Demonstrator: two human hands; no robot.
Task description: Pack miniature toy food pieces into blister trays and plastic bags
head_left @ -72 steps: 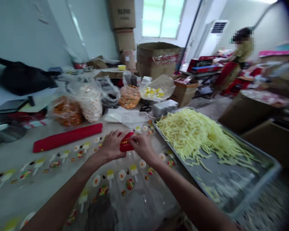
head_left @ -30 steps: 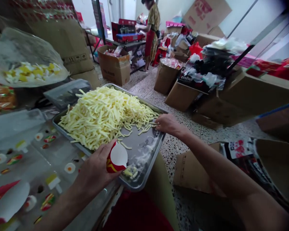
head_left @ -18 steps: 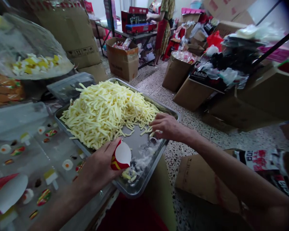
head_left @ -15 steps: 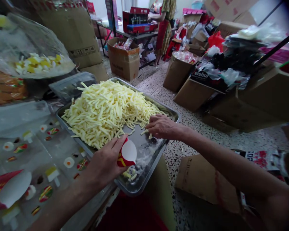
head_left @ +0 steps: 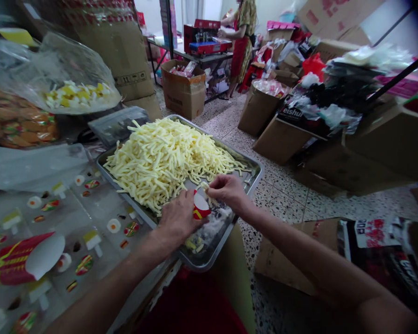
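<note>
A metal tray (head_left: 226, 234) carries a large heap of pale yellow fry-shaped sticks (head_left: 170, 157). My left hand (head_left: 179, 215) is wrapped around a small red and yellow fry carton (head_left: 199, 211), its white inside facing up and toward the right. Just to the right of the carton's mouth, my right hand (head_left: 226, 192) pinches a few pale yellow sticks (head_left: 209, 192) between thumb and fingers. White powder and short broken bits (head_left: 195, 243) lie at the tray's near end. Another red fry carton (head_left: 28, 260) rests flat on the table at the left.
The table cover (head_left: 107, 264) holds several rows of tiny food-shaped pieces. Clear bags of yellow and white pieces (head_left: 76, 95) and brown pieces (head_left: 24, 120) stand behind. Cardboard boxes (head_left: 183, 93) fill the floor at the back and right. A person (head_left: 242, 41) stands at a far table.
My right hand has come back toward the carton with sticks in its fingers. My left hand and the carton have shifted right and up, and the view has turned slightly left.
</note>
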